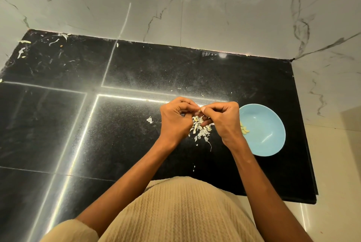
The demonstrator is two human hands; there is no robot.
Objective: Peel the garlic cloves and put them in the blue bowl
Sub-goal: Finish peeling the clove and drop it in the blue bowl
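Note:
My left hand (175,118) and my right hand (221,119) meet fingertip to fingertip above the black counter, both pinching one small pale garlic clove (198,111) that is mostly hidden by the fingers. Directly beneath them lies a heap of white garlic skins (201,130). To the right, touching distance from my right hand, sits the blue bowl (269,138), and a few peeled yellowish cloves (245,130) rest against its left inner side.
The black granite counter (117,124) ends at a marble wall behind and drops off at its right edge just past the bowl. Stray skin scraps lie at the far left corner (23,50) and one flake (149,120) left of my hands.

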